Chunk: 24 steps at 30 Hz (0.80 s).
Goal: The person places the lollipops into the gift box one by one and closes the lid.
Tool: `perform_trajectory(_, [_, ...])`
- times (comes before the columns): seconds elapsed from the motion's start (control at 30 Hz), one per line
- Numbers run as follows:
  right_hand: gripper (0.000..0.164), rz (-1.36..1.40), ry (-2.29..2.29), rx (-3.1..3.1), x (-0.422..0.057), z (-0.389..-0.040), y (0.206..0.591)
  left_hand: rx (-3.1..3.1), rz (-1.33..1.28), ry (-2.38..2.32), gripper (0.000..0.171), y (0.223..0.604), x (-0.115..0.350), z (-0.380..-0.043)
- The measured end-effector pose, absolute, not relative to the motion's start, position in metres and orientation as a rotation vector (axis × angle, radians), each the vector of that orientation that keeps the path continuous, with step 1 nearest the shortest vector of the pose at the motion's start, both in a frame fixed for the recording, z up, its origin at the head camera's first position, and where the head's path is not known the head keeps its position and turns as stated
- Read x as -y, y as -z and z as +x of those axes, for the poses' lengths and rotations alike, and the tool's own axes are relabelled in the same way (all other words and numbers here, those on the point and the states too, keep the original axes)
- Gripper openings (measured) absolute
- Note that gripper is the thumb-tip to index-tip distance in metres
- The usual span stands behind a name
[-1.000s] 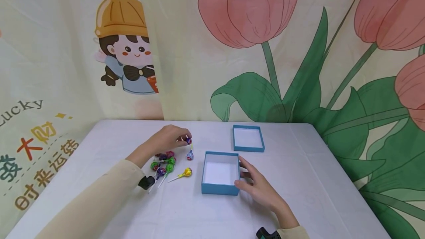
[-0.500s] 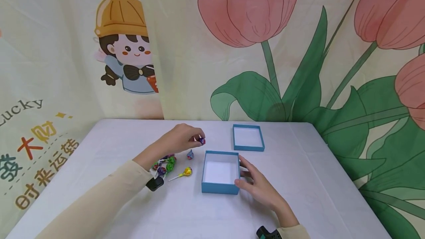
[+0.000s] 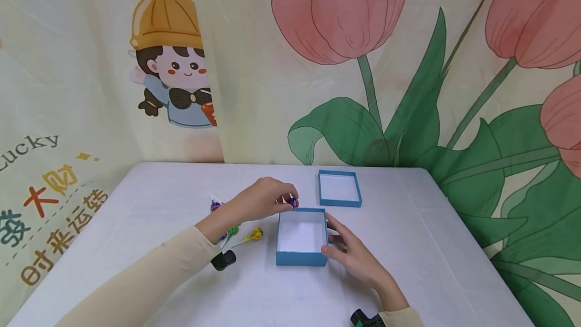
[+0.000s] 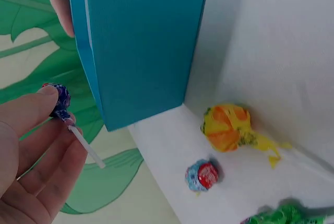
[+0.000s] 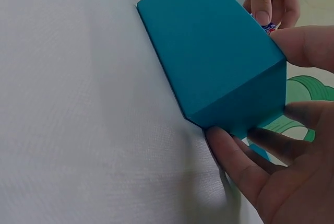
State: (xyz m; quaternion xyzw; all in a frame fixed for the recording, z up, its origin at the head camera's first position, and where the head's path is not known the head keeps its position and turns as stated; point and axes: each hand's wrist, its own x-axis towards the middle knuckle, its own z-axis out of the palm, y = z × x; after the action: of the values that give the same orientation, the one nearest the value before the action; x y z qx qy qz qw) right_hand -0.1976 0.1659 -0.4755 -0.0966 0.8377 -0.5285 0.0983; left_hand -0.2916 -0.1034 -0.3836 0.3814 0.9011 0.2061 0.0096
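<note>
A matt, finely textured cardboard is seen on the blue box [image 3: 301,259], white inside. The lollipops [image 4: 228,127] are wrapped in glossy, crinkled foil. The table [image 3: 408,246] is covered by smooth, pale woven cloth.

From my remote feed, the box [image 3: 301,259] is teal outside, white inside, same for the lid [image 3: 340,203]. Held lollipop [image 3: 294,202] is blue-purple with red; loose ones are yellow-orange [image 3: 256,234] and green [image 3: 233,229]. The tablecloth [image 3: 159,191] is white.
</note>
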Motion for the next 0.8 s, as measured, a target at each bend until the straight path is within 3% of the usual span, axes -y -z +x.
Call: perform_trajectory(0.8, [0.079,-0.319,1.538,-2.424,-0.169,-0.197,0.475,-2.773,1.306,-0.665,0.018,0.403,0.069,-0.280])
